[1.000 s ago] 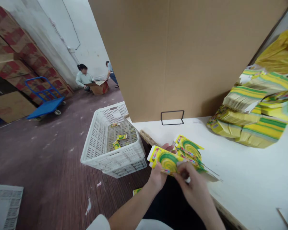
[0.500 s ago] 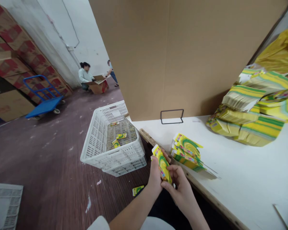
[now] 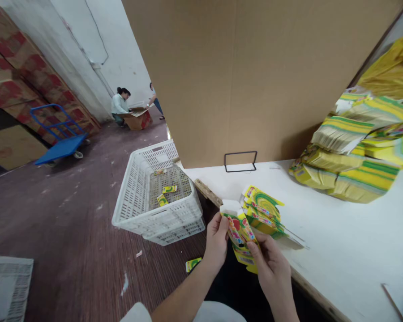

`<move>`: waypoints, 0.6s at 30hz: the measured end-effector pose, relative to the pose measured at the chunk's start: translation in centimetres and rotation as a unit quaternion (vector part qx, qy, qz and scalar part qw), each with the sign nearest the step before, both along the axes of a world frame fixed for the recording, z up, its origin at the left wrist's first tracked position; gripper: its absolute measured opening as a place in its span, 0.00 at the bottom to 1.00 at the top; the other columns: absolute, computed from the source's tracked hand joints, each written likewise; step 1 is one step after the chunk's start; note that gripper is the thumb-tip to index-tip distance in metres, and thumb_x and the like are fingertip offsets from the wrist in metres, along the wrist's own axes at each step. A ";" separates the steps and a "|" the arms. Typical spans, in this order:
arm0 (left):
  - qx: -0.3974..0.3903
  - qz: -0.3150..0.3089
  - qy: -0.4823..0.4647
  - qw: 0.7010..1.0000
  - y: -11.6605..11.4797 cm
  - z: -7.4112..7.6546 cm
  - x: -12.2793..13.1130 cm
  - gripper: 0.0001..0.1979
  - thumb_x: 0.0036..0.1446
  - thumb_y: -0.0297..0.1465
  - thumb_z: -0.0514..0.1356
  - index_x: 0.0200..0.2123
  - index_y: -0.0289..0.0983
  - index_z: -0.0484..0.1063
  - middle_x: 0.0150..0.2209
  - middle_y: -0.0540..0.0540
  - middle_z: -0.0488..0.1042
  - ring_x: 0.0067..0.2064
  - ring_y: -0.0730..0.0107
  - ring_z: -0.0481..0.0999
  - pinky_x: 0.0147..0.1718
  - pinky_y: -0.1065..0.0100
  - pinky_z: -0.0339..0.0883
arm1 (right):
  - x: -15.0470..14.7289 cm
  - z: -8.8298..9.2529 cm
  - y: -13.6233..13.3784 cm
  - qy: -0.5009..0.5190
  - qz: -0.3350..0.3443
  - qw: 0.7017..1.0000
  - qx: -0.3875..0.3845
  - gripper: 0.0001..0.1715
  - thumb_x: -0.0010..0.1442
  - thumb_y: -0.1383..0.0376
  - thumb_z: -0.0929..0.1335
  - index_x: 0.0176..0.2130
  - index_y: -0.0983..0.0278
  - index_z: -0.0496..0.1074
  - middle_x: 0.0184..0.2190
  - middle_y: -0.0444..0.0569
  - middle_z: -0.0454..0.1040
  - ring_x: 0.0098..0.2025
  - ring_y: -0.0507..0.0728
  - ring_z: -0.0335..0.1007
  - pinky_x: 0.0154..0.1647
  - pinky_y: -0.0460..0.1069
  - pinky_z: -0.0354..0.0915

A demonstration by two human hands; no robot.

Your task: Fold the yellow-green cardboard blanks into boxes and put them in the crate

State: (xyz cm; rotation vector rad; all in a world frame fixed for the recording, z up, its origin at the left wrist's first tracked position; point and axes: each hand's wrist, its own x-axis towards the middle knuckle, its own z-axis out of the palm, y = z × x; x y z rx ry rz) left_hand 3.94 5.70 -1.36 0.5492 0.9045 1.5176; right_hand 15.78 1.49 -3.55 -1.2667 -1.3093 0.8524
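Between my two hands is a small yellow-green printed carton (image 3: 238, 232), with white flaps standing open at its upper end. My left hand (image 3: 217, 239) pinches its left side near the top, while my right hand (image 3: 270, 259) grips the lower right side between thumb and fingers. Just beyond it on the white table (image 3: 339, 241) leans a batch of similar flat cartons (image 3: 263, 208). To the left, a white plastic crate (image 3: 130, 214) holds a few small yellow-green cartons on its bottom. Another small carton (image 3: 193, 264) lies low, beside my left forearm.
A large cardboard sheet (image 3: 255, 80) rises behind the table, with a black wire stand (image 3: 241, 162) at its foot. Stacked flat cartons (image 3: 349, 165) fill the right back. A blue trolley (image 3: 62, 147) and piled boxes (image 3: 27, 67) stand left. Two people sit or crouch by a box (image 3: 137, 120).
The carton in my hands has gone from narrow and flat-looking to opened out, its white end flaps now spread. My right hand has shifted right and turned.
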 end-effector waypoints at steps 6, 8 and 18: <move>0.013 0.006 0.047 0.999 0.5 -0.5 -1.0 0.23 0.51 0.50 0.70 0.35 0.35 0.79 0.31 0.48 0.77 0.32 0.71 0.73 0.35 0.71 0.67 | 1.2 0.7 -0.3 -0.055 0.011 0.998 0.034 0.11 0.67 0.58 0.67 0.39 0.62 0.75 0.31 0.47 0.80 0.29 0.54 0.76 0.29 0.45 0.72; 0.055 0.009 0.059 0.997 0.4 0.2 -2.4 0.26 0.57 0.52 0.65 0.48 0.38 0.77 0.42 0.44 0.80 0.41 0.66 0.77 0.42 0.68 0.70 | 2.2 1.6 -0.2 -0.113 0.031 0.990 0.080 0.09 0.67 0.61 0.68 0.42 0.60 0.77 0.35 0.46 0.81 0.32 0.54 0.78 0.32 0.45 0.73; 0.141 -0.363 0.444 0.807 -1.5 4.8 -4.6 0.52 0.37 0.44 0.78 0.64 0.39 0.64 0.61 0.36 0.71 0.60 0.43 0.71 0.61 0.50 0.62 | 3.8 3.6 -0.8 -0.357 0.060 0.897 0.254 0.20 0.67 0.70 0.65 0.51 0.50 0.76 0.47 0.47 0.78 0.51 0.62 0.72 0.66 0.64 0.56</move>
